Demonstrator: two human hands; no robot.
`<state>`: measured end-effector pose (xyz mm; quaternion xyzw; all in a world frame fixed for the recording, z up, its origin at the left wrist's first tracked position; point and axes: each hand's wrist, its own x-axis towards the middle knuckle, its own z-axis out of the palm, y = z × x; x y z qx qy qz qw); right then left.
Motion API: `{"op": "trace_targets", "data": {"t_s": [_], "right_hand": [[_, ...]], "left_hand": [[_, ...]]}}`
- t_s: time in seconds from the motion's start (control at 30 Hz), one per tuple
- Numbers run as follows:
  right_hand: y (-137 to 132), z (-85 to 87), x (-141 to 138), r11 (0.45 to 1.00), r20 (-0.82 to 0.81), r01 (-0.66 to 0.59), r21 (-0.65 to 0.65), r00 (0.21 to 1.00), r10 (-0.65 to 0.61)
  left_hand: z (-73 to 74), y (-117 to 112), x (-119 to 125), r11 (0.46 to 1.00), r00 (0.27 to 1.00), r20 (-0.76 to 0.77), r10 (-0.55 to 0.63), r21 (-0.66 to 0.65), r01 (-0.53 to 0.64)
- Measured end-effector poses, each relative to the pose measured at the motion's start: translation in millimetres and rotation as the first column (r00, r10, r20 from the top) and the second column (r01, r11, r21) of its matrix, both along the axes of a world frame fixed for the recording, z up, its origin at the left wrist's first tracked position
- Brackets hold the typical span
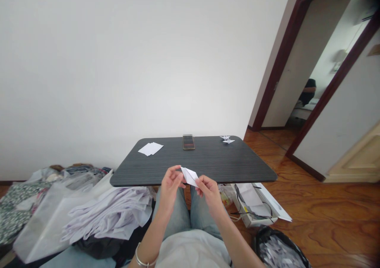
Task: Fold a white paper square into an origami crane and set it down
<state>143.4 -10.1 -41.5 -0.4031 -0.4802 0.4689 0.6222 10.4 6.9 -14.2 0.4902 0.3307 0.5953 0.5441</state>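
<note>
A small folded piece of white paper point(190, 175) is held up in front of me, just over the near edge of a dark table point(208, 163). My left hand point(170, 185) pinches its left end with thumb and fingers. My right hand point(210, 189) pinches the lower right corner. A silver bracelet is on my left wrist. Both hands hover above my lap, not resting on the table.
On the table lie flat white sheets point(151, 148) at the back left, a small dark box point(188, 142) in the middle, and two folded paper figures point(227, 139) at the back right. Bags and crumpled paper point(107, 212) pile up left; an open box point(255, 204) sits on the floor right.
</note>
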Motion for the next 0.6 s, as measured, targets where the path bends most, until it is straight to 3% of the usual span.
{"op": "trace_targets", "data": {"t_s": [0.13,0.33,0.6], "right_hand": [[-1.9,0.9,-1.5,1.0,0.001,-0.007,0.001,1.0,0.007],[-1.6,1.0,-1.9,0.999,0.012,-0.034,0.021,0.999,0.034],[-1.1,4.1,0.3,0.997,-0.089,0.021,0.072,0.996,-0.015]], "left_hand": [[-0.7,-2.5,5.3,0.999,0.999,-0.027,-0.029,0.03,0.03],[-1.9,-1.5,3.2,0.999,0.998,-0.061,0.026,0.042,-0.024],[-4.2,-0.4,4.3,0.997,0.992,-0.1,-0.075,-0.003,0.075]]}}
